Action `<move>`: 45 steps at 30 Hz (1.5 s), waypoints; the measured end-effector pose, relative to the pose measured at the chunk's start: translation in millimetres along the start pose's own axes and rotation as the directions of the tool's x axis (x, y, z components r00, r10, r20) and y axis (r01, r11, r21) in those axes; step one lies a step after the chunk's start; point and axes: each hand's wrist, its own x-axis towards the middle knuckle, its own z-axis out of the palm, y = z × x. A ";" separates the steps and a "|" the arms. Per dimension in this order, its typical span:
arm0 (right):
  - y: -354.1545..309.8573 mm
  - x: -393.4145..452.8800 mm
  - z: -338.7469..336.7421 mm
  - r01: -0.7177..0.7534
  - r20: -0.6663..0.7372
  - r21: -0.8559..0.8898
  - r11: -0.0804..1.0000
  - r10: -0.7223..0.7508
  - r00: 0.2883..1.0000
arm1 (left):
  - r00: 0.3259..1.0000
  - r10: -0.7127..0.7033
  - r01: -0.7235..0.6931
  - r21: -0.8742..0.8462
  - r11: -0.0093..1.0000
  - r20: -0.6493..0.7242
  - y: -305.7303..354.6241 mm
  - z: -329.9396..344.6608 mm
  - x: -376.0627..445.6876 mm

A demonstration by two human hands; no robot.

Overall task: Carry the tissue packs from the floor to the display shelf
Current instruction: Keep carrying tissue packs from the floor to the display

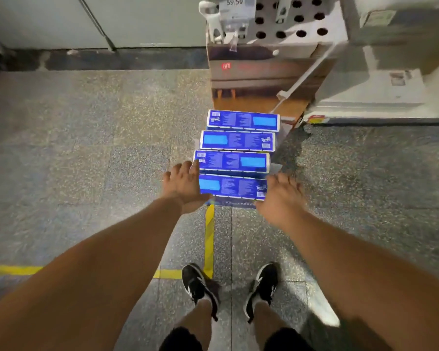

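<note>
My left hand (pixel 181 184) and right hand (pixel 279 196) flanked the nearest of four blue tissue packs (pixel 233 187) lined up on the speckled floor (pixel 99 138), fingers spread.

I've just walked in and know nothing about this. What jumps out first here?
Four bright blue tissue packs lie in a row on the speckled floor, running from the person toward a brown box. The left hand and right hand flank the nearest pack, fingers spread. Yellow tape crosses the floor by black sneakers.

Blue packs (pixel 235 158) with lighter blue panels; grey speckled floor (pixel 86 148) marked with yellow tape (pixel 209 239); black-and-white shoes (pixel 198 285).
</note>
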 end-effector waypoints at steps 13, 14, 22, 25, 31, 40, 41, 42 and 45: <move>4.2 200.1 231.7 0.060 0.004 -0.045 0.997 -0.059 0.998 | 0.993 0.119 -0.117 0.220 0.968 0.005 -46.0 232.7 192.4; 8.5 213.3 248.9 0.060 0.013 -0.048 0.997 -0.060 0.998 | 0.991 0.132 -0.129 0.247 0.960 0.006 -49.3 251.4 204.5; 37.9 240.4 325.5 0.120 -0.044 -0.253 0.960 -0.135 0.990 | 0.971 0.221 -0.198 0.211 0.957 -0.089 -63.7 340.2 231.1; 41.9 233.5 321.6 0.131 -0.030 -0.293 0.947 -0.146 0.989 | 0.979 0.205 -0.195 0.227 0.954 -0.023 -65.5 333.9 220.6; 50.1 256.2 321.0 0.173 -0.037 -0.224 0.959 -0.186 0.982 | 0.973 0.192 -0.167 0.185 0.968 -0.127 -56.3 328.5 241.6; 36.5 246.1 276.6 0.230 -0.058 -0.195 0.953 -0.246 0.968 | 0.976 0.132 -0.118 0.089 0.989 -0.174 -60.2 294.2 224.1; 31.6 238.2 259.5 0.238 -0.053 -0.199 0.951 -0.252 0.966 | 0.975 0.135 -0.121 0.087 0.989 -0.179 -62.2 278.2 215.2; 26.8 229.3 238.9 0.240 -0.049 -0.204 0.949 -0.255 0.966 | 0.973 0.139 -0.123 0.101 0.987 -0.182 -63.9 258.3 205.1; 8.3 196.9 160.0 0.258 -0.051 -0.216 0.942 -0.275 0.960 | 0.969 0.143 -0.117 0.137 0.984 -0.201 -70.4 182.4 167.0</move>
